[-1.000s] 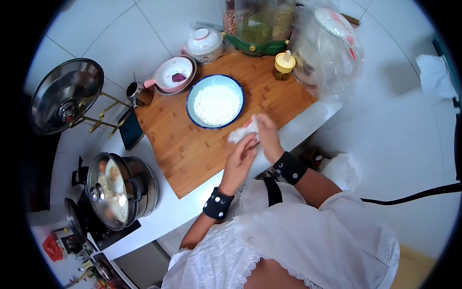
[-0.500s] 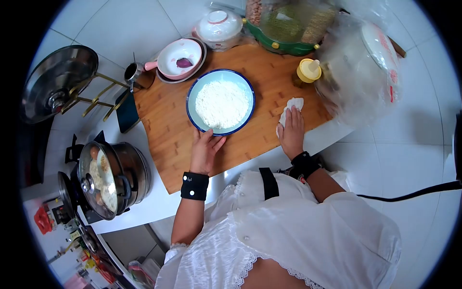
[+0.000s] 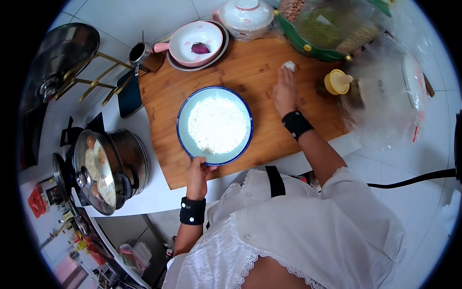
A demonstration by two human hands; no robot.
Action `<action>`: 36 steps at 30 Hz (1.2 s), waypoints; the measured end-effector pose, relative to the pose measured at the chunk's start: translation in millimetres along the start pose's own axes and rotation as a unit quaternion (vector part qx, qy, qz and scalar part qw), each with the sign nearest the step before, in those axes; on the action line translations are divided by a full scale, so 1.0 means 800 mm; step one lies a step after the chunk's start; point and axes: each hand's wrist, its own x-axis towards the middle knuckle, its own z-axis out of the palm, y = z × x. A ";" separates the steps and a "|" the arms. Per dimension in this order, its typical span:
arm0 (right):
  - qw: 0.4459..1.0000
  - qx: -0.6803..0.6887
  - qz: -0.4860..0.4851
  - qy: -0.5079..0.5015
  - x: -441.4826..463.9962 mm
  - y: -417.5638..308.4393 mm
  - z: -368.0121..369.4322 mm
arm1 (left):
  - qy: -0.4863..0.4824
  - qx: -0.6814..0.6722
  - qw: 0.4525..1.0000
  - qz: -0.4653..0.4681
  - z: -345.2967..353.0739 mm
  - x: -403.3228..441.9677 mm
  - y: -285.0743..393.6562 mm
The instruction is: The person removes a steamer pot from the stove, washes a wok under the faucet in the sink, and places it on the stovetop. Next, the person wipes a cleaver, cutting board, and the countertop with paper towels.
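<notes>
A blue-rimmed bowl (image 3: 215,126) of white powder sits near the front edge of the wooden board (image 3: 260,72). My left hand (image 3: 196,176) grips the bowl's near rim, thumb on top and fingers underneath. Farther right, my right hand (image 3: 286,92) lies low over the board, pressing a white cloth (image 3: 289,65). Only a small part of the cloth shows beyond the fingertips; the rest is hidden under the hand. Right of that hand stands a jar with a yellow lid (image 3: 337,82).
At the back are a pink-handled bowl (image 3: 196,43) with a purple piece, a lidded bowl (image 3: 246,17) and a green-based grain container (image 3: 320,29). A glass-lidded pot (image 3: 103,171) stands left. A plastic-wrapped container (image 3: 385,96) is at the right.
My left hand has taken hold of the bowl's rim, and the bowl is nearer the board's front edge. My right hand has carried the cloth to the board, then farther back across it.
</notes>
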 end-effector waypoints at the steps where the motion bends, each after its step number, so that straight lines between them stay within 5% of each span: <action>1: 1.000 0.003 -0.026 -0.011 0.008 -0.013 0.009 | 0.014 -0.002 1.000 0.006 -0.006 -0.005 0.000; 6: 0.989 0.001 -0.138 -0.048 0.017 -0.081 -0.040 | 0.047 0.002 0.998 0.036 -0.025 -0.014 -0.005; 8: 0.969 0.215 -0.074 -0.096 -0.001 -0.092 -0.053 | 0.046 0.008 0.998 0.048 -0.026 -0.017 -0.008; 10: 0.886 0.429 0.028 -0.174 -0.029 -0.106 -0.070 | 0.033 0.007 0.998 0.043 -0.024 -0.018 -0.014; 12: 0.721 0.620 0.157 -0.266 -0.063 -0.133 -0.089 | 0.015 0.007 0.998 0.053 -0.018 -0.022 -0.020; 18: 0.807 0.523 0.139 -0.235 -0.088 -0.125 -0.111 | 0.003 -0.007 0.997 0.071 0.004 -0.023 -0.034; 20: 0.783 0.554 0.171 -0.225 -0.077 -0.124 -0.093 | -0.014 -0.002 1.000 0.010 0.005 -0.004 -0.038; 26: 0.822 0.536 0.115 -0.157 -0.086 -0.130 -0.130 | -0.025 -0.021 0.994 0.106 0.023 -0.038 -0.019; 29: 0.797 0.554 0.156 -0.185 -0.067 -0.122 -0.081 | -0.046 -0.004 0.998 0.054 0.010 -0.007 -0.020; 36: 0.752 0.620 0.140 -0.172 -0.073 -0.129 -0.097 | -0.012 0.011 0.993 0.119 0.022 -0.039 -0.001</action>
